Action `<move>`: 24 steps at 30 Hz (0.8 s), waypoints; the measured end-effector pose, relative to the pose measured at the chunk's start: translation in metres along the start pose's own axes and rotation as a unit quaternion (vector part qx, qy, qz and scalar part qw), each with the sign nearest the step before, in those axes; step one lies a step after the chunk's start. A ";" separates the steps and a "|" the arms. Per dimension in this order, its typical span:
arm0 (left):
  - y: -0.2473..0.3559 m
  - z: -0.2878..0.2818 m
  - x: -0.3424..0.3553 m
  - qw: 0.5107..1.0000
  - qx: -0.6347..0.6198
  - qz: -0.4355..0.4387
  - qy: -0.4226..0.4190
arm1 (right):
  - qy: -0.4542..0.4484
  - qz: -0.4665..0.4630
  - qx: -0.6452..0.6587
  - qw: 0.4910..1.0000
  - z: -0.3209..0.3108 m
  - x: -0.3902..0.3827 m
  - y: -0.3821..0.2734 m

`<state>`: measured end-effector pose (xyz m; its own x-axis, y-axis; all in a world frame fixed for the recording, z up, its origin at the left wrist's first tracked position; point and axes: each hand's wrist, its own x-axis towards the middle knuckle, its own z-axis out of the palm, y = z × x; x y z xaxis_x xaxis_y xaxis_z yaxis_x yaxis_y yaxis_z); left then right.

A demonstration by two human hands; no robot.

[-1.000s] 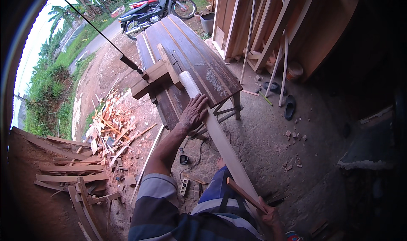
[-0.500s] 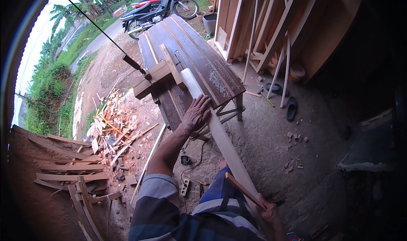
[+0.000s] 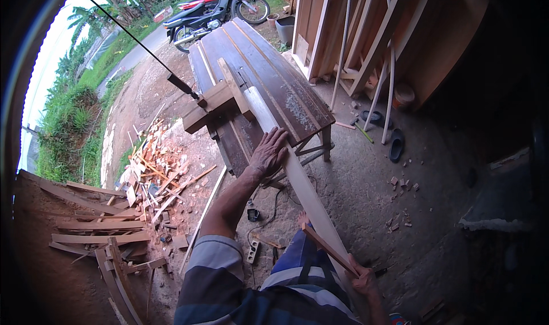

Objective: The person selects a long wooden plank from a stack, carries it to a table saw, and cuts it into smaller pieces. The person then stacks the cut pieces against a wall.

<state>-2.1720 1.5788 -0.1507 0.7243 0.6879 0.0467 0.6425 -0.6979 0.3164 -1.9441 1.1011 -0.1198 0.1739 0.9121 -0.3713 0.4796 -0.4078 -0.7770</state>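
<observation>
A long pale wooden board (image 3: 311,196) runs from the wooden workbench (image 3: 291,99) back toward my body, its far end lying on the bench top beside a wooden fence block (image 3: 214,103). My left hand (image 3: 269,152) lies over the board at the bench's near edge, fingers stretched out and pressed against it. Down by my right hip, my right hand (image 3: 362,276) is closed round a thin reddish-brown wood strip (image 3: 325,245), which lies slantwise over the board's near part. Whether those fingers also grip the board is hidden.
Offcuts (image 3: 157,168) lie heaped left of the bench, near stacked curved wood pieces (image 3: 100,225). A power strip (image 3: 252,252) and cable are on the floor by my legs. Sandals (image 3: 396,145) and leaning poles (image 3: 372,96) stand right. Motorcycles (image 3: 214,16) are parked beyond.
The view has shifted slightly. My right hand and the thin strip have moved a little forward, toward the bench. My left hand stays on the board.
</observation>
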 end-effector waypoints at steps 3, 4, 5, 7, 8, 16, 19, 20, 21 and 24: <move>0.000 -0.002 0.002 1.000 -0.002 0.007 0.010 | -0.037 0.050 -0.002 0.998 -0.004 0.011 -0.007; 0.000 -0.002 0.002 1.000 -0.002 0.003 0.005 | -0.056 0.075 -0.005 0.996 -0.005 0.014 -0.010; 0.000 -0.002 0.002 1.000 -0.003 0.001 0.004 | -0.055 0.072 -0.006 0.996 -0.005 0.018 -0.014; 0.000 -0.002 0.002 1.000 -0.004 0.000 0.003 | -0.049 0.057 -0.009 0.997 -0.004 0.024 -0.020; 0.000 -0.002 0.001 1.000 -0.003 0.000 0.003 | -0.051 0.060 -0.009 0.997 -0.004 0.027 -0.023; -0.003 0.001 0.000 1.000 -0.017 0.002 0.009 | -0.037 0.029 -0.015 0.999 -0.001 0.053 -0.043; -0.004 0.001 0.000 1.000 -0.015 0.002 0.010 | -0.050 0.044 0.003 0.998 0.002 0.064 -0.045; -0.004 0.000 0.001 1.000 -0.014 0.002 0.011 | -0.044 0.040 0.001 0.998 0.004 0.068 -0.045; -0.004 0.000 0.001 1.000 -0.010 -0.003 0.008 | -0.033 0.025 0.002 0.999 0.008 0.073 -0.045; -0.006 0.000 0.002 1.000 -0.002 -0.003 0.019 | -0.018 0.005 0.002 1.000 0.017 0.090 -0.043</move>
<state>-2.1745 1.5844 -0.1529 0.7105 0.6990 0.0810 0.6455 -0.6933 0.3203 -1.9637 1.1998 -0.1278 0.1474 0.9055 -0.3980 0.4741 -0.4178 -0.7750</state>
